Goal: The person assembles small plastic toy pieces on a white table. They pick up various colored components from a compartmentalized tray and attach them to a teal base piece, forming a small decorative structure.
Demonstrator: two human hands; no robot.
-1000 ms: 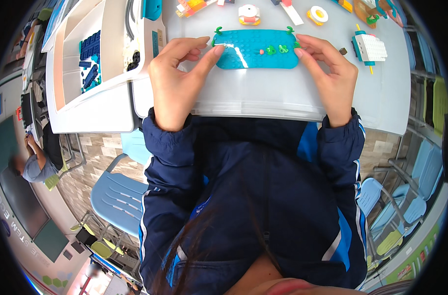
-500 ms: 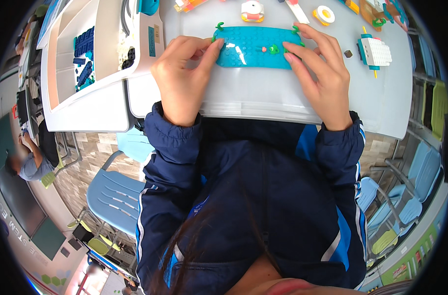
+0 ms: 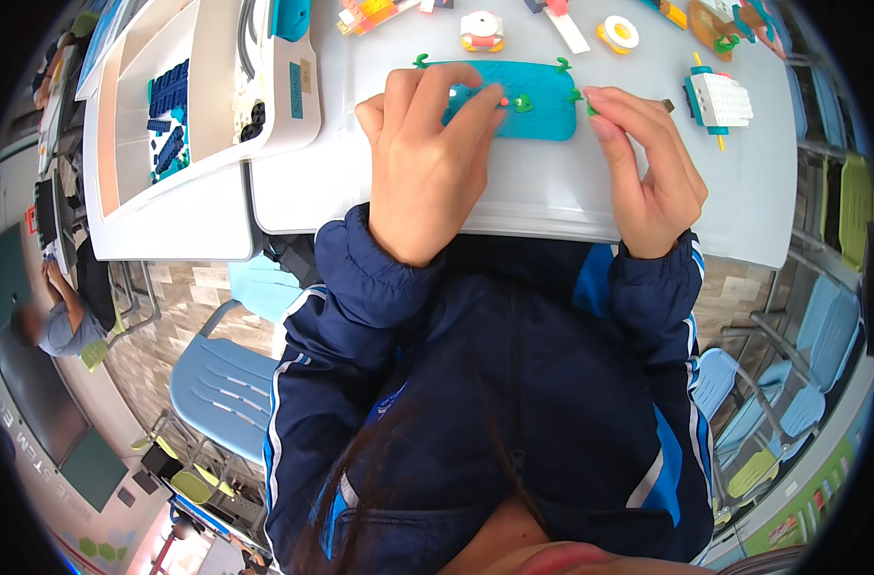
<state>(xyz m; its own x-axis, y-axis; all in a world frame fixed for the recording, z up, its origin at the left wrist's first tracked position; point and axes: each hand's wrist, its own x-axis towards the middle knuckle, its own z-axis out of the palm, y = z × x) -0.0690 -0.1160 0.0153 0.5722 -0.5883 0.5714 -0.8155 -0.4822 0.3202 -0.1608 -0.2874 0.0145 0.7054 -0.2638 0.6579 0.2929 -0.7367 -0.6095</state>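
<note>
Fingers (image 3: 638, 107) of the right hand (image 3: 655, 182) pinch a small green piece (image 3: 591, 109) beside the right edge of the teal plate (image 3: 552, 81), toward the desk (image 3: 763, 196) front; left hand (image 3: 423, 177) over plate, grip unreadable; keeping it flat seems advisable.

A teal label (image 3: 295, 91) on the white tray (image 3: 278, 81) bears print, and large letters (image 3: 36, 465) run along the wall (image 3: 71, 513) at left.

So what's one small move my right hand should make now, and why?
Perhaps bring the small green piece your right hand seems to pinch over the teal plate's bare right part. It's just off the right edge, and there's room beside the green piece already on the plate, while your left hand covers the left part.
</note>
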